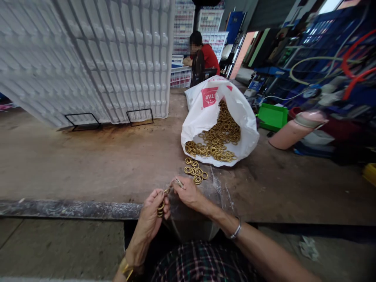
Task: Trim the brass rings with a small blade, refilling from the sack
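Several brass-coloured rings are gripped in my left hand, with one ring sticking out between thumb and forefinger. Just to the right, my right hand is closed around a small light-coloured tool, whose kind I cannot make out. Its fingertips are close to the ring held out by the left hand; whether they touch is unclear. A small loose pile of rings lies on the table beyond my right hand. Behind it, a white sack lies with its mouth towards me, full of the same rings.
Tall white ribbed trays stand on the wooden table at the left, against black wire stands. At the right are a green bin and a pink cylinder. A person in red sits beyond the table.
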Demonstrator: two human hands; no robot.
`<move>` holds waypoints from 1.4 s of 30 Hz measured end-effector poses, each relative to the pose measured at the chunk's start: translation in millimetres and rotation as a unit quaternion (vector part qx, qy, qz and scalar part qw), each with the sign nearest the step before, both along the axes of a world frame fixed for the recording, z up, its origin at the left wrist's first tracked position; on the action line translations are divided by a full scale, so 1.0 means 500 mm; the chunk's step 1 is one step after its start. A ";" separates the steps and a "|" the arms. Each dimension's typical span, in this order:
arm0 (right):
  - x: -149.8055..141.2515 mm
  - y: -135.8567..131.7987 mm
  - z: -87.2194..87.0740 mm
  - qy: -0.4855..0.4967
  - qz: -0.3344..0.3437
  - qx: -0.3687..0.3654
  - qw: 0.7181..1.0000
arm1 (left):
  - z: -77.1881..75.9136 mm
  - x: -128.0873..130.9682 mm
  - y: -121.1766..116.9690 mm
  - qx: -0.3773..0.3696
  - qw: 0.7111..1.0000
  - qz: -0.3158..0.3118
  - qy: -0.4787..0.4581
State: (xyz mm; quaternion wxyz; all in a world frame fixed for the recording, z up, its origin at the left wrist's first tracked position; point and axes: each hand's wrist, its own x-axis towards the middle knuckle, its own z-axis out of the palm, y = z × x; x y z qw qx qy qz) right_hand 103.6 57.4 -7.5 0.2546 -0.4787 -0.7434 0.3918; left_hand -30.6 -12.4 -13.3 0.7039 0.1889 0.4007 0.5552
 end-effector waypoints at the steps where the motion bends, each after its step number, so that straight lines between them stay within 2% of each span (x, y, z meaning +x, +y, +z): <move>1: 0.011 0.009 0.001 -0.052 -0.019 0.050 0.997 | 0.001 -0.002 0.001 -0.006 1.000 0.004 -0.011; 3: 0.036 0.029 0.006 -0.158 -0.051 0.131 0.977 | 0.003 -0.006 0.003 -0.019 0.999 0.011 -0.027; 5: 0.060 0.047 0.012 -0.248 -0.070 0.165 0.952 | 0.007 -0.007 0.006 -0.036 0.999 0.021 -0.032; 8: 0.078 0.064 0.018 -0.352 -0.083 0.150 0.920 | 0.013 -0.008 0.009 -0.056 0.997 0.036 -0.030; 11: 0.078 0.069 0.015 -0.398 -0.075 0.127 0.905 | 0.015 -0.009 0.011 -0.051 0.997 0.037 -0.039; 18: 0.079 0.067 0.001 -0.389 -0.062 0.118 0.912 | 0.014 -0.015 0.011 -0.046 0.996 0.026 -0.066; 21: 0.083 0.062 0.006 -0.347 -0.061 0.137 0.926 | 0.013 -0.017 0.012 -0.053 0.995 0.022 -0.084; 24: 0.076 0.056 0.012 -0.257 -0.057 0.142 0.954 | 0.011 -0.018 0.016 -0.079 0.990 0.045 -0.105; 27: 0.056 0.047 0.014 -0.094 -0.054 0.067 0.992 | 0.013 -0.015 0.018 -0.110 0.986 0.069 -0.103; 30: 0.032 0.033 0.012 0.056 -0.053 -0.056 0.995 | 0.016 -0.004 0.015 -0.076 0.992 0.071 -0.066; 32: 0.020 0.021 0.013 0.106 -0.056 -0.127 0.985 | 0.019 0.006 0.011 -0.028 0.997 0.077 -0.008; 34: 0.013 0.010 0.017 0.137 -0.046 -0.195 0.970 | 0.020 0.016 0.008 0.011 0.992 0.093 0.090; 38: 0.008 -0.007 0.027 0.208 -0.004 -0.327 0.922 | 0.020 0.030 0.008 0.055 0.955 0.101 0.273; 42: 0.008 -0.017 0.032 0.266 0.004 -0.413 0.871 | 0.015 0.034 0.008 0.098 0.943 0.090 0.305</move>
